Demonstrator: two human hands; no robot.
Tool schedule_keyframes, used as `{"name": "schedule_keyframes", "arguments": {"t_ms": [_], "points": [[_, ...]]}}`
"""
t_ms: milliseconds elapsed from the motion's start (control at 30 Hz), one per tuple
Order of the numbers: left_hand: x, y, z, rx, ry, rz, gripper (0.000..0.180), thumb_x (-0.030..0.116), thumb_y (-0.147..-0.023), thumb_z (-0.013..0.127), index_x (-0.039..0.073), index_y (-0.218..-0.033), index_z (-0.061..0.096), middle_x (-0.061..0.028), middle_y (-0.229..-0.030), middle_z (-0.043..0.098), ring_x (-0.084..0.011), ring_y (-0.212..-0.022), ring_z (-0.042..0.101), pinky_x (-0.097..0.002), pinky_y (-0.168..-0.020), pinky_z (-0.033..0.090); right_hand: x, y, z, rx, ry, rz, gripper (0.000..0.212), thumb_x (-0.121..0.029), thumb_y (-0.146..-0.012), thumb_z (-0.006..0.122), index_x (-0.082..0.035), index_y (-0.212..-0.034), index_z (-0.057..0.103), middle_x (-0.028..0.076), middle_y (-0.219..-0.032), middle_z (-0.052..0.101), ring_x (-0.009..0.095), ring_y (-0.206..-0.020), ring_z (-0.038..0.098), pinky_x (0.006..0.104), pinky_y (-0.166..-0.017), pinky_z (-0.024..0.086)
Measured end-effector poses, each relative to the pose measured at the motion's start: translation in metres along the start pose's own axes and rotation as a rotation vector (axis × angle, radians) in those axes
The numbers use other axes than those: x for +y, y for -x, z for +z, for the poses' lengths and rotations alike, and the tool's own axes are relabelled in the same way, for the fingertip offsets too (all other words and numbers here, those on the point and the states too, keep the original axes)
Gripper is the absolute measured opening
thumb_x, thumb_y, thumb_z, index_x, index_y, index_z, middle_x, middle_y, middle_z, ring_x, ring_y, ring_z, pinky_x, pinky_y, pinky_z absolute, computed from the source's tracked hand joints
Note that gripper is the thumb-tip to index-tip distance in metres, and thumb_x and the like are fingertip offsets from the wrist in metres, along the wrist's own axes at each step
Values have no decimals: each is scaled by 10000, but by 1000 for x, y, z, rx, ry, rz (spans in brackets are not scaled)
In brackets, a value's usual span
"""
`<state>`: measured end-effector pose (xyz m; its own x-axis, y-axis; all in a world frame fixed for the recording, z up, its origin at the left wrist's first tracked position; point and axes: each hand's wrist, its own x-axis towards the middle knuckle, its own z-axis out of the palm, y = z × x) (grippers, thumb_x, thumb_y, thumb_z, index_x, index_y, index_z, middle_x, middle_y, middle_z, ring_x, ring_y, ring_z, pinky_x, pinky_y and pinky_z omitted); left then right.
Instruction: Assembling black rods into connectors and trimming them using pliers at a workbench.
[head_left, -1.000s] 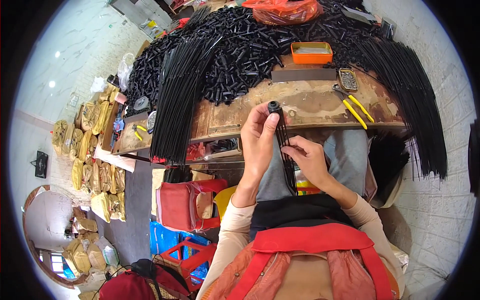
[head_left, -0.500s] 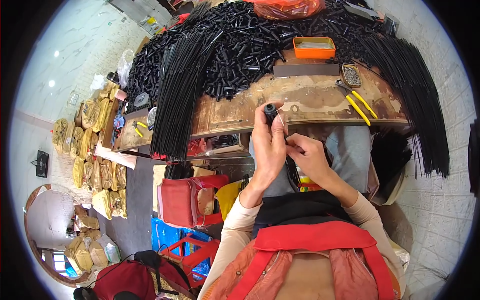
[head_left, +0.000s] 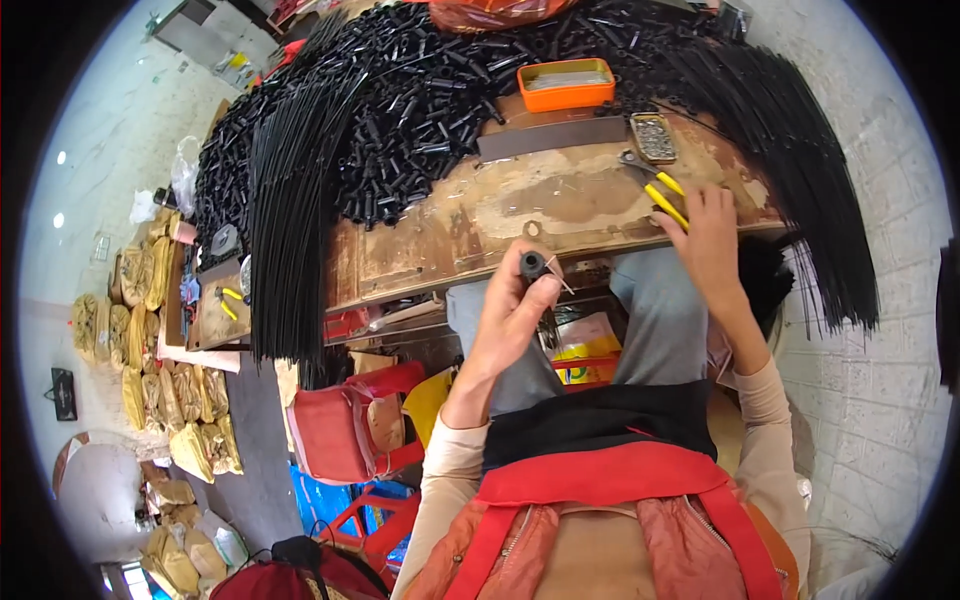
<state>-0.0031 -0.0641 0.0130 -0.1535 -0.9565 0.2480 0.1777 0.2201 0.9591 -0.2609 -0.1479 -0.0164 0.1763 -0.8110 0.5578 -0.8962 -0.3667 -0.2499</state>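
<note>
My left hand [head_left: 510,325] is closed around a short black plastic tube [head_left: 533,264] whose round end faces up, just off the table's front edge. A thin pale wire [head_left: 562,280] sticks out beside the tube at my thumb. Over the right side of the wooden table, my right hand [head_left: 712,255] is open, fingers stretched and thumb apart. It is at the handle ends of the yellow-handled pliers [head_left: 664,203]; whether it touches them I cannot tell. The grey jaws of the pliers point toward a small tin of metal bits [head_left: 653,138].
Black tubes [head_left: 400,150] are heaped across the back of the table [head_left: 440,240]. Bundles of thin black rods hang over the edge at left [head_left: 290,220] and right [head_left: 800,170]. An orange box [head_left: 567,97] stands behind a dark flat strip [head_left: 550,138]. A red chair [head_left: 340,430] is at my left.
My right hand has left the tube in my left hand and moved right and forward to the pliers, opening. The left hand still holds the tube. The whole view has shifted and tilted.
</note>
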Motion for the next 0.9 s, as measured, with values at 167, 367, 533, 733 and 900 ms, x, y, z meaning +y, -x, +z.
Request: {"name": "schedule_keyframes", "arguments": {"t_ms": [167,367,533,733,900], "points": [[-10,-4,3,80,-21,-45,225,253,-1005,519,57,-942,426,4,-736,419,-75,-634,369,-234,-564,320,25,-14,25,-12,29,-37,389,-254,-871,662,25,-1127,571,164,-1023,534,333,-968,511,418,-852,419],[-7,8,-5,146,-93,-136,181,190,-988,547,61,-899,457,31,-764,415,-63,-720,366,-213,-646,346,4,2,-2,-352,-1188,462,270,-220,-982,525,16,-1104,568,49,-849,575,126,-776,558,253,-705,433],[5,18,3,151,-128,-52,221,201,-987,548,31,-1126,531,32,-776,422,-74,-732,380,-208,-676,358,-53,8,-51,-922,-872,300,357,-116,-966,513,-80,-1321,503,66,-866,593,159,-787,593,293,-723,466],[24,30,9,57,-126,-14,619,377,-976,554,-14,-1427,388,55,-740,393,-52,-670,349,-198,-601,290,-89,18,-69,-250,-247,-390,620,16,-813,610,-148,-1394,468,168,-1196,480,345,-1109,497,441,-951,423],[31,43,11,65,-79,-23,605,397,-949,599,14,-1394,455,74,-761,413,-36,-659,355,-190,-587,275,-101,5,-79,-99,-146,-546,658,24,-782,617,-154,-1398,467,162,-1200,486,357,-1116,497,448,-950,420]]}}
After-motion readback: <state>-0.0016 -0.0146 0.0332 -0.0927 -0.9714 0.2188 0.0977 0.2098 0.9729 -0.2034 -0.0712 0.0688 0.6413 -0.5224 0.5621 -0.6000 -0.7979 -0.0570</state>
